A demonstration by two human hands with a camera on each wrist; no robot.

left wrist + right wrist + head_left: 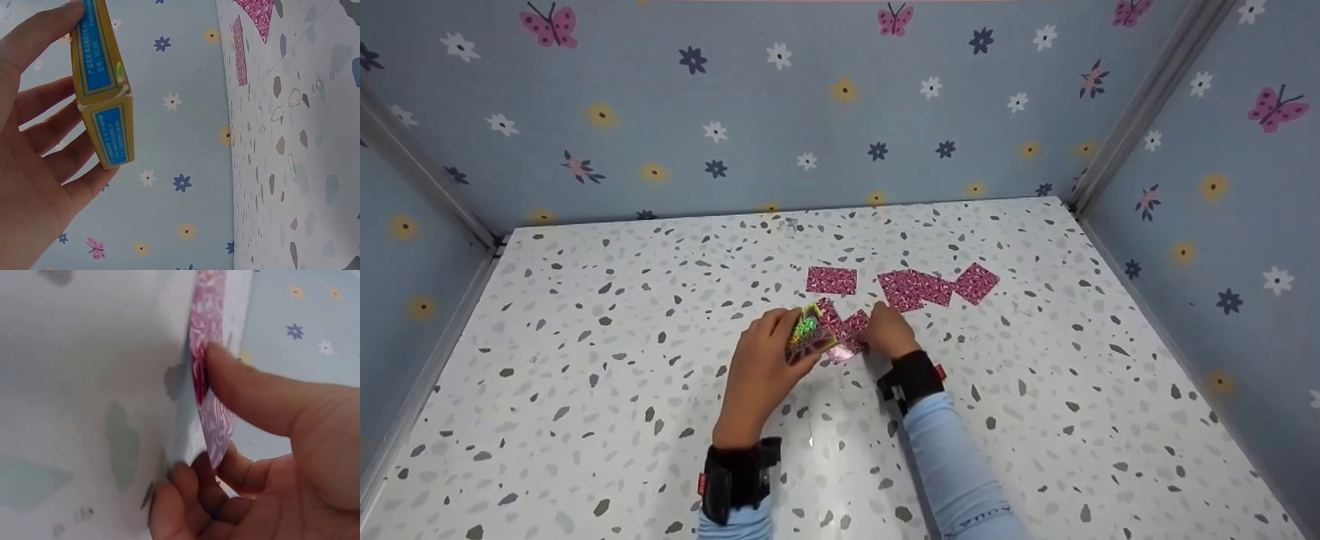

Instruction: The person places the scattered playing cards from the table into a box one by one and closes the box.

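Note:
My left hand [761, 364] grips a small yellow-edged card box [108, 132] by its sides, thumb on one side and fingers on the other. Blue panels with print cover the box's narrow faces in the left wrist view, and a shiny holographic face shows in the head view. Just right of the box, my right hand [891, 334] pinches a pink patterned card [211, 320] between thumb and fingers, close to the table surface. More pink cards lie overlapped beside these fingertips, partly hidden by the hand.
On the white speckled table [585, 322], a lone pink card [832, 280] lies beyond the hands. Farther right are a fanned group of pink cards [915, 287] and another tilted card [976, 283]. Flowered blue panels [780, 112] wall the table's back and sides.

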